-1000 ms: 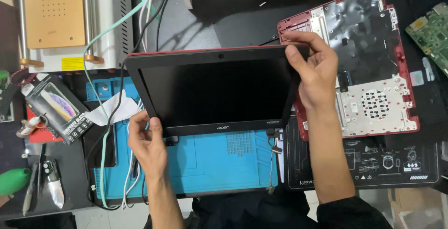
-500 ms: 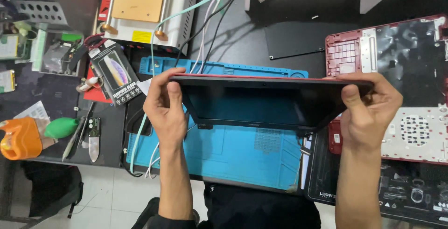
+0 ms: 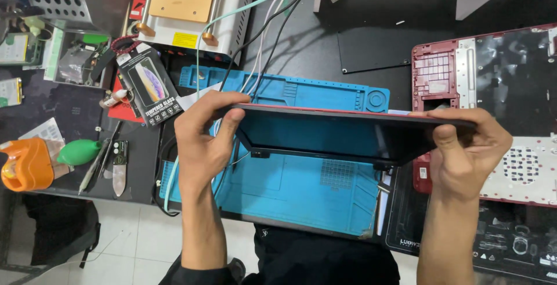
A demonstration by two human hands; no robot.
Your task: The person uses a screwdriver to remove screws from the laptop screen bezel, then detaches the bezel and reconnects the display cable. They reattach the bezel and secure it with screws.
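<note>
Holding the laptop screen panel (image 3: 342,134) by its two short ends, I see my left hand (image 3: 203,140) and right hand (image 3: 470,151) each clamp their grip on it above the blue mat (image 3: 301,192) on the worktop (image 3: 360,41). Since half a second ago it has tipped closer to edge-on, its red back rim facing up. The red laptop base (image 3: 499,76) lies to the right, as before.

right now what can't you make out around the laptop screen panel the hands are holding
- Laptop screen panel, head view: tilted almost edge-on, so its red back is hidden.
- Blue repair mat: middle covered by the panel.
- Red laptop base: cut off by the right edge.
- Left hand, right hand: fingers behind the panel are hidden.
</note>
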